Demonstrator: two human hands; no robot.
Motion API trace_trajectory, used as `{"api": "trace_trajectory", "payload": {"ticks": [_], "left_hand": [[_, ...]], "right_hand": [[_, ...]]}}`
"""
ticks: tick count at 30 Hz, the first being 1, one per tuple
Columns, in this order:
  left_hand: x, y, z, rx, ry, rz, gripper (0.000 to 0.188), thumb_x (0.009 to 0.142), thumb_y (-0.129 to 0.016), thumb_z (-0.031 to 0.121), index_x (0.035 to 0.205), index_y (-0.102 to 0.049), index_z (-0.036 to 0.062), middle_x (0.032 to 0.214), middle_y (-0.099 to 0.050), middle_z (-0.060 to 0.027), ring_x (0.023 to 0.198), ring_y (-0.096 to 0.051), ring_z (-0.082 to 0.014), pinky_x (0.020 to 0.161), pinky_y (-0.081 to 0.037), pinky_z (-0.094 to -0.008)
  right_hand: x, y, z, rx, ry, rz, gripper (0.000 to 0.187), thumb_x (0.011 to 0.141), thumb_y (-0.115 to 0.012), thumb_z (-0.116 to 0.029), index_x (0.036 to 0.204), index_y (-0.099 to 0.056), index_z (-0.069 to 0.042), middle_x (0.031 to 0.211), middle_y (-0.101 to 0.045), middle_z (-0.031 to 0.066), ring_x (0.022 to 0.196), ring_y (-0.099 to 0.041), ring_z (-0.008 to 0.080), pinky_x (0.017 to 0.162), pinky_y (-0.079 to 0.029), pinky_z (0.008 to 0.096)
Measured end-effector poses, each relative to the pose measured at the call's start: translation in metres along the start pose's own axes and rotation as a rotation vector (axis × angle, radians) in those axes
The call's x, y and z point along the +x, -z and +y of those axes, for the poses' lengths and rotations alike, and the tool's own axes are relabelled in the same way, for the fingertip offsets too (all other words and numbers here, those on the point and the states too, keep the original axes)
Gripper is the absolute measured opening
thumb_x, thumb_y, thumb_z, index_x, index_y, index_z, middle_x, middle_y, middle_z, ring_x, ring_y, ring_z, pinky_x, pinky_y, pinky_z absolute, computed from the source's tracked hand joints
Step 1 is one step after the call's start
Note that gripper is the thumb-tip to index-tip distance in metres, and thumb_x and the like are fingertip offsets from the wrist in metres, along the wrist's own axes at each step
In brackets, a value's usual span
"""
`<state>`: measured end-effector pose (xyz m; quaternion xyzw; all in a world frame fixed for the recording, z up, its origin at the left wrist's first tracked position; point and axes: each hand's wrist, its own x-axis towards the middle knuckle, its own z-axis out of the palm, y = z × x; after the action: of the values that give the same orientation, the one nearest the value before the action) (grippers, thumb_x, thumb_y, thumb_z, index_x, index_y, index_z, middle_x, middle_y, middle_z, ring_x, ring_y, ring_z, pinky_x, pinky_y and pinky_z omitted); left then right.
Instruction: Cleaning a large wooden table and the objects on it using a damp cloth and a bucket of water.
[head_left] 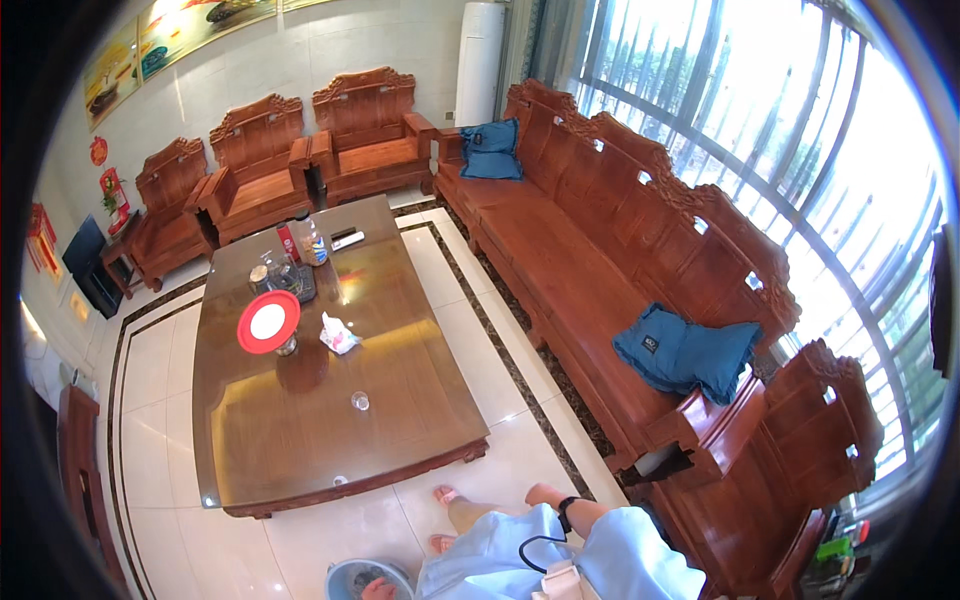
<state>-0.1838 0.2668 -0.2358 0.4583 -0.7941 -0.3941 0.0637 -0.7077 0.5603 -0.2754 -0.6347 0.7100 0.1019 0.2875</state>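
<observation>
My right hand (543, 493) shows at the bottom edge, with a black band on its wrist and a light blue sleeve behind it. It hangs by my knee above the pale floor tiles, and nothing shows in it. My left hand (378, 589) is barely in view at the lower rim, inside or on a round blue basin (345, 575); its fingers are too small to read. My sandalled feet (445, 494) stand just in front of the long glass-topped wooden table (300, 440).
On the table are a red and white round dish on a stand (268, 322), a tissue pack (338, 335), a small glass (360, 401) and a bottle (312, 240). A carved wooden sofa (580, 280) with blue cushions (685, 352) runs along the right. Armchairs (255, 165) line the back wall.
</observation>
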Motion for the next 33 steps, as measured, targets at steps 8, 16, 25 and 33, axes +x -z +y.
{"api": "trace_trajectory", "payload": {"ticks": [8, 16, 25, 33], "left_hand": [[0.041, 0.068, 0.228, -1.280, 0.179, 0.459, 0.034, 0.087, -0.068, 0.003, 0.120, -0.063, -0.0007, 0.100, -0.067, -0.0076, 0.091, -0.067, -0.0177, 0.081, -0.055, -0.0298], [-0.010, 0.190, 0.422, -1.083, -0.254, 0.845, 0.041, 0.090, -0.066, -0.005, 0.128, -0.050, 0.0004, 0.095, -0.072, -0.0102, 0.096, -0.068, -0.0163, 0.090, -0.051, -0.0291], [0.000, 0.168, 0.441, -0.841, -0.024, 1.330, 0.020, 0.086, -0.074, 0.003, 0.106, -0.071, -0.0014, 0.095, -0.073, -0.0076, 0.094, -0.067, -0.0114, 0.083, -0.051, -0.0255], [-0.010, 0.086, 0.308, -1.062, 0.464, 1.461, 0.012, 0.086, -0.072, 0.004, 0.096, -0.071, -0.0024, 0.086, -0.072, -0.0083, 0.077, -0.067, -0.0130, 0.073, -0.053, -0.0254]], "right_hand": [[0.069, 0.140, -0.009, 1.212, -0.430, -0.019, 0.022, 0.092, -0.061, -0.016, 0.110, -0.069, -0.007, 0.097, -0.072, 0.0048, 0.080, -0.071, 0.0169, 0.061, -0.056, 0.0313], [0.160, 0.291, -0.106, 1.130, 0.049, -0.097, 0.035, 0.093, -0.064, -0.018, 0.125, -0.064, -0.003, 0.102, -0.073, 0.0066, 0.083, -0.071, 0.0136, 0.067, -0.057, 0.0262], [0.241, 0.312, -0.116, 0.864, 0.184, -0.454, 0.028, 0.091, -0.068, -0.017, 0.116, -0.068, -0.003, 0.098, -0.072, 0.0060, 0.081, -0.070, 0.0138, 0.063, -0.056, 0.0263], [0.304, 0.259, -0.145, 0.492, 0.145, -0.639, 0.027, 0.091, -0.066, -0.023, 0.113, -0.072, -0.009, 0.095, -0.072, 0.0013, 0.079, -0.071, 0.0120, 0.060, -0.056, 0.0255]]}}
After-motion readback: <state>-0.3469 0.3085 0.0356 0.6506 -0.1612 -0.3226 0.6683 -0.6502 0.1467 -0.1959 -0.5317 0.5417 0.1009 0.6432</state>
